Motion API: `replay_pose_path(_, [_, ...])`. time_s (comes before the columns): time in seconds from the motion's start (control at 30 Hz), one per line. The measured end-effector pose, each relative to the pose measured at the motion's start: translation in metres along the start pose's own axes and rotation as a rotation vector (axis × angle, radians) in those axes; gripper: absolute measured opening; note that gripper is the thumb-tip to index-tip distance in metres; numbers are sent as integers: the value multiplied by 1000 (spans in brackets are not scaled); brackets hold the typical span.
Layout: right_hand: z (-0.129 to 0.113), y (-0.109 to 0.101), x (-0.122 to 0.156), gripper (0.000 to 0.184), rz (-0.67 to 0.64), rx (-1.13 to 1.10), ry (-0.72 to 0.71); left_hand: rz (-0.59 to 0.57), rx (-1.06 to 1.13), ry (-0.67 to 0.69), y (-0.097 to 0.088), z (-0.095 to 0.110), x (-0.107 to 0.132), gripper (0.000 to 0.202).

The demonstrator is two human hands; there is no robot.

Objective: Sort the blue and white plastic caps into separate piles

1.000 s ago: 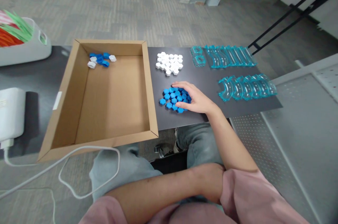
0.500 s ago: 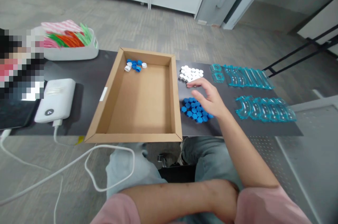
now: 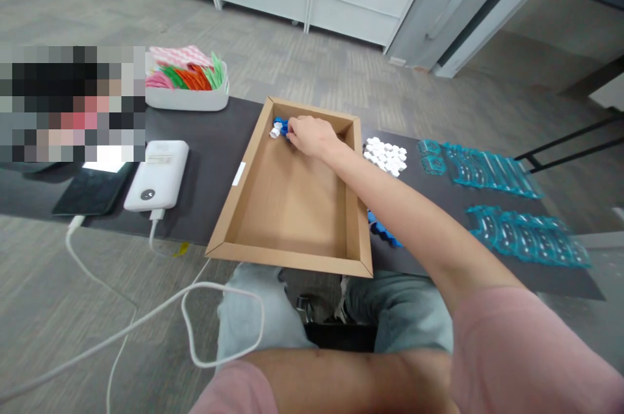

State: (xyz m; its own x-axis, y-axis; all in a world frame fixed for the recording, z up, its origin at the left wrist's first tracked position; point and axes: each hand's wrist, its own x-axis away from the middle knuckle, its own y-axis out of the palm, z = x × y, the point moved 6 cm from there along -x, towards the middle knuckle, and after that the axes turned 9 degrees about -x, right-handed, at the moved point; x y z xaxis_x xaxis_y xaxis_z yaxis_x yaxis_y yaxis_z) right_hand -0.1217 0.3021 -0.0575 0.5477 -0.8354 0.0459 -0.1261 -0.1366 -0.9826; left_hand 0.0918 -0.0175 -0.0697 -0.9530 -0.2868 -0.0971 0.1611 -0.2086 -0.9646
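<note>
A right hand (image 3: 311,134) reaches into the far end of one cardboard tray (image 3: 287,206), its fingers bent down beside a few blue pieces (image 3: 284,130) and at least one white piece (image 3: 275,130); whether they pinch one cannot be told. The left hand is out of view, its state unknown. To the right hand's right on the desk (image 3: 209,141) lie one white pile (image 3: 387,156), too dense to count, two small teal squares (image 3: 433,165) and two teal rows (image 3: 529,232). One blue pile (image 3: 385,234), partly hidden, sits nearer the wearer. Leftward stands one white bin (image 3: 195,101).
</note>
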Motion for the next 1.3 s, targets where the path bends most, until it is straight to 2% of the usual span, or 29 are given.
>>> replay_pose_path(0.1, [-4, 2, 7, 24, 7, -61, -131, 66, 50, 293, 1, 23, 7, 53])
replay_pose_path(0.17, [-1, 0, 15, 21, 34, -152, -177, 133, 47, 306, 10, 33, 9, 42])
replay_pose_path(0.23, [10, -7, 26, 18, 83, -292, -184, 131, 66, 256, 28, 39, 3, 29])
replay_pose_path(0.27, [18, -12, 34, 17, 111, -372, -177, 118, 143, 335, 37, 46, -1, 26])
replay_pose_path(0.33, [39, -25, 58, 22, 173, -518, -159, 63, 373, 655, 54, 66, -7, 21])
replay_pose_path(0.37, [51, -33, 74, 26, 208, -572, -147, 22, 447, 684, 63, 70, -15, 24])
replay_pose_path(0.43, [80, -50, 115, 33, 287, -634, -101, -150, 510, 734, 84, 79, -26, 34])
replay_pose_path(0.47, [95, -58, 139, 35, 330, -644, -63, -168, 503, 706, 91, 81, -30, 39])
replay_pose_path(0.53, [128, -68, 191, 37, 403, -635, 44, -143, 445, 694, 98, 88, -31, 41])
replay_pose_path(0.6, [158, -67, 240, 37, 430, -612, 154, -87, 376, 705, 100, 94, -25, 40])
replay_pose_path(0.67, [184, -56, 278, 40, 425, -604, 242, -57, 326, 711, 99, 98, -19, 37])
replay_pose_path(0.73, [203, -39, 301, 45, 412, -616, 307, -40, 296, 701, 97, 99, -16, 34])
replay_pose_path(0.87, [214, -3, 309, 50, 324, -712, 360, -61, 276, 698, 98, 100, -17, 35])
replay_pose_path(0.97, [213, 11, 303, 45, 308, -820, 343, -81, 289, 708, 101, 101, -20, 36])
replay_pose_path(1.1, [223, 5, 303, 37, 478, -869, 339, -82, 320, 726, 108, 103, -24, 37])
replay_pose_path(1.17, [223, -3, 301, 33, 520, -845, 335, -90, 357, 743, 111, 102, -29, 38])
replay_pose_path(1.23, [213, -13, 293, 30, 523, -813, 298, -114, 418, 780, 113, 101, -36, 42])
replay_pose_path(1.3, [189, -27, 275, 29, 489, -772, 220, -145, 504, 841, 112, 99, -40, 47])
